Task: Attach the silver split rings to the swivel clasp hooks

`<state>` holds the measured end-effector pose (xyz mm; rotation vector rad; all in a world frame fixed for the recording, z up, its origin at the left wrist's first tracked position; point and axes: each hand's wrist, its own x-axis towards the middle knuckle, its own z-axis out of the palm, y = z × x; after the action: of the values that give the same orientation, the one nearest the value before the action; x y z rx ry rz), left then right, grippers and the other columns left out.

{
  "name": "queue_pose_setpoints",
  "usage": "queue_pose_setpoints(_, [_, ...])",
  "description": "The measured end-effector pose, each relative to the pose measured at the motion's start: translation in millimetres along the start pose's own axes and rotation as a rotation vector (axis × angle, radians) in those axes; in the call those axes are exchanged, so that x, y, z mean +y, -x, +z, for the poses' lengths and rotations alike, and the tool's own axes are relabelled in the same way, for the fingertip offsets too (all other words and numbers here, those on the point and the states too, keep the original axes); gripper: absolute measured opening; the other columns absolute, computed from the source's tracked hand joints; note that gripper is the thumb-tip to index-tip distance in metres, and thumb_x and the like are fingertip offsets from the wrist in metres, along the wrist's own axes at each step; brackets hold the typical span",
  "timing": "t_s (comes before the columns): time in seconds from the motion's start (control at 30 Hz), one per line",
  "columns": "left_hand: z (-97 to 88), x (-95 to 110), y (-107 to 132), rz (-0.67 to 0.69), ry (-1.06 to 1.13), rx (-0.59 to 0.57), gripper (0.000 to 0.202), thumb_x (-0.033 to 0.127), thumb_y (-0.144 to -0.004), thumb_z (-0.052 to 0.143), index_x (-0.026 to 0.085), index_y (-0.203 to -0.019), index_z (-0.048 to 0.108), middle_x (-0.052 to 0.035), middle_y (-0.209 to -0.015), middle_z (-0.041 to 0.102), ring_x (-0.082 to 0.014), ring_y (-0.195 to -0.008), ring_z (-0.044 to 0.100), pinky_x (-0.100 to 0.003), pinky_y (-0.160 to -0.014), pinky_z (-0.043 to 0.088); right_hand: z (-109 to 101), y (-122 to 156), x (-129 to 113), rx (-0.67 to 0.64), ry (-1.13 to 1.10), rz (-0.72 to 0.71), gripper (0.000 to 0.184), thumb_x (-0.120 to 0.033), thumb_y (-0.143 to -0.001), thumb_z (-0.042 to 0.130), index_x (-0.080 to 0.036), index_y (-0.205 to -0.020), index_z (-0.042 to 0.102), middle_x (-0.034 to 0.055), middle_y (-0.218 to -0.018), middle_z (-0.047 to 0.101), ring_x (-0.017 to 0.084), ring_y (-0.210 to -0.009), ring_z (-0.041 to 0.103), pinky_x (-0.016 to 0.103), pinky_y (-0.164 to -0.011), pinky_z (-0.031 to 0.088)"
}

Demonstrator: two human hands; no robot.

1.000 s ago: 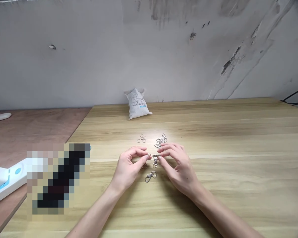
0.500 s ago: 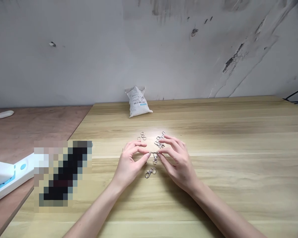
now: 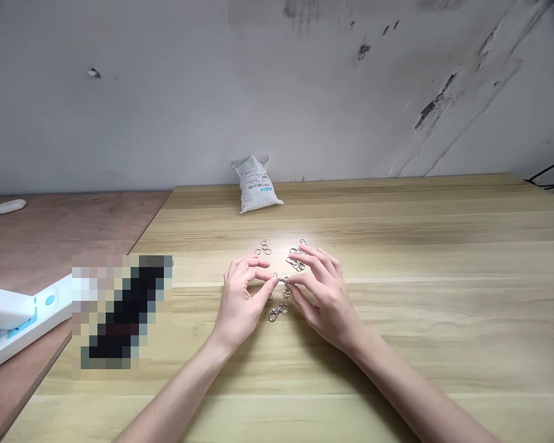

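My left hand [image 3: 248, 295] pinches a small metal ring [image 3: 275, 275] between thumb and forefinger. Opposite it, my right hand [image 3: 321, 292] has its thumb and forefinger closed on a small silver swivel clasp [image 3: 283, 280], partly covered by the fingertips. The two pieces meet between the hands; whether they are linked I cannot tell. Just below lies a clasp with a ring on it [image 3: 277, 312], and more rings [image 3: 286, 294] show beside the right thumb. Several loose rings [image 3: 264, 247] lie beyond my left hand. A pile of clasps [image 3: 296, 263] is partly behind my right fingers.
A white printed packet [image 3: 257, 184] stands on the wooden table [image 3: 443, 277] near the wall. At left are a blurred dark object [image 3: 129, 314], a white power strip [image 3: 50, 301] with a plug, and a small white oval item [image 3: 10, 207] on a lower brown surface.
The metal pieces between my fingertips have turned, and a ring now stands up by the left fingertips. Both hands stay close together; the whole view has shifted slightly.
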<state>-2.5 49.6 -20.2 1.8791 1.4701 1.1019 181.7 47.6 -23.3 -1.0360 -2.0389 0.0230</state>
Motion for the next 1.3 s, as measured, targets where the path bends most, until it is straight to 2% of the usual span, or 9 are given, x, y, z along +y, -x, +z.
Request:
queue_pose_setpoints(0.13, [0.0, -4.3, 0.3, 0.040, -0.040, -0.114, 0.015, 0.029, -0.084, 0.067, 0.023, -0.071, 0.063, -0.0022, -0.114, 0.063, -0.0250, -0.124, 0.045, -0.049, -0.105, 0.036, 0.6, 2.1, 3.6, -0.035, -0.068, 0.046, 0.009, -0.015, -0.088, 0.057, -0.022, -0.088, 0.063, 0.0102, -0.121, 0.062, 0.029, -0.128, 0.047, 0.053, -0.103, 0.037])
queue_pose_setpoints(0.27, [-4.6, -9.6, -3.1, 0.105, -0.100, -0.102, 0.015, 0.029, -0.081, 0.070, 0.022, -0.073, 0.060, -0.0020, -0.117, 0.062, -0.0249, -0.126, 0.045, -0.049, -0.105, 0.036, -0.8, 2.5, 6.3, -0.068, -0.145, 0.074, 0.008, -0.017, -0.088, 0.058, -0.023, -0.086, 0.064, 0.0094, -0.127, 0.059, 0.030, -0.133, 0.041, 0.057, -0.106, 0.033])
queue_pose_setpoints(0.4, [-11.0, -12.8, -7.2, 0.171, -0.148, -0.116, 0.017, 0.032, -0.080, 0.073, 0.026, -0.094, 0.065, -0.0025, -0.124, 0.060, -0.0244, -0.128, 0.043, -0.048, -0.106, 0.037, -1.7, 2.7, 7.1, -0.100, -0.169, 0.067, 0.008, -0.018, -0.088, 0.058, -0.023, -0.088, 0.065, 0.0089, -0.132, 0.056, 0.029, -0.137, 0.036, 0.056, -0.107, 0.034])
queue_pose_setpoints(0.57, [-17.3, -13.4, -10.1, 0.348, -0.318, -0.158, 0.011, 0.036, -0.085, 0.067, 0.028, -0.078, 0.071, 0.0001, -0.130, 0.058, -0.0266, -0.133, 0.039, -0.058, -0.113, 0.022, -0.5, 4.4, 10.2, -0.138, -0.218, 0.090, 0.008, -0.019, -0.088, 0.059, -0.024, -0.089, 0.065, 0.0079, -0.134, 0.055, 0.029, -0.140, 0.032, 0.056, -0.109, 0.033])
queue_pose_setpoints(0.7, [-20.3, -10.6, -10.6, 0.356, -0.350, -0.162, 0.010, 0.035, -0.086, 0.067, 0.031, -0.079, 0.072, 0.0018, -0.133, 0.057, -0.0260, -0.138, 0.033, -0.064, -0.115, 0.008, 1.0, 5.6, 12.7, -0.153, -0.297, 0.194, 0.007, -0.021, -0.088, 0.060, -0.025, -0.085, 0.065, 0.0058, -0.135, 0.055, 0.027, -0.141, 0.029, 0.056, -0.111, 0.031])
queue_pose_setpoints(0.83, [-22.8, -8.3, -10.3, 0.345, -0.315, -0.149, 0.008, 0.030, -0.087, 0.065, 0.031, -0.082, 0.072, 0.0013, -0.141, 0.050, -0.0266, -0.144, 0.023, -0.070, -0.113, 0.005, 0.9, 6.5, 15.2, -0.182, -0.338, 0.258, 0.007, -0.025, -0.089, 0.059, -0.025, -0.085, 0.065, 0.0056, -0.135, 0.056, 0.027, -0.142, 0.028, 0.057, -0.110, 0.032])
queue_pose_setpoints(1.03, [-22.3, -4.5, -11.0, 0.462, -0.404, -0.137, 0.015, 0.022, -0.090, 0.059, 0.024, -0.081, 0.070, -0.0040, -0.149, 0.042, -0.0300, -0.148, 0.016, -0.072, -0.113, 0.002, -0.2, 6.4, 13.1, -0.219, -0.179, 0.200, 0.009, -0.024, -0.089, 0.057, -0.025, -0.082, 0.064, 0.0034, -0.134, 0.057, 0.030, -0.144, 0.024, 0.066, -0.112, 0.018])
queue_pose_setpoints(1.17, [-15.0, 0.7, -8.1, 0.585, -0.637, -0.055, 0.021, 0.014, -0.089, 0.056, 0.019, -0.071, 0.065, -0.0066, -0.145, 0.048, -0.0306, -0.144, 0.027, -0.068, -0.116, 0.002, 1.4, 4.0, -7.2, -0.183, -0.007, 0.150, 0.012, -0.019, -0.088, 0.054, -0.021, -0.080, 0.062, 0.0067, -0.131, 0.060, 0.032, -0.144, 0.024, 0.064, -0.113, 0.016])
queue_pose_setpoints(1.3, [-11.9, 3.9, -5.2, 0.573, -0.678, -0.007, 0.017, 0.015, -0.087, 0.057, 0.020, -0.072, 0.064, -0.0049, -0.141, 0.053, -0.0297, -0.141, 0.034, -0.067, -0.117, 0.005, 1.3, 1.8, -20.9, -0.123, 0.019, 0.158, 0.016, -0.019, -0.090, 0.052, -0.019, -0.077, 0.061, 0.0087, -0.129, 0.061, 0.031, -0.142, 0.029, 0.061, -0.114, 0.017])
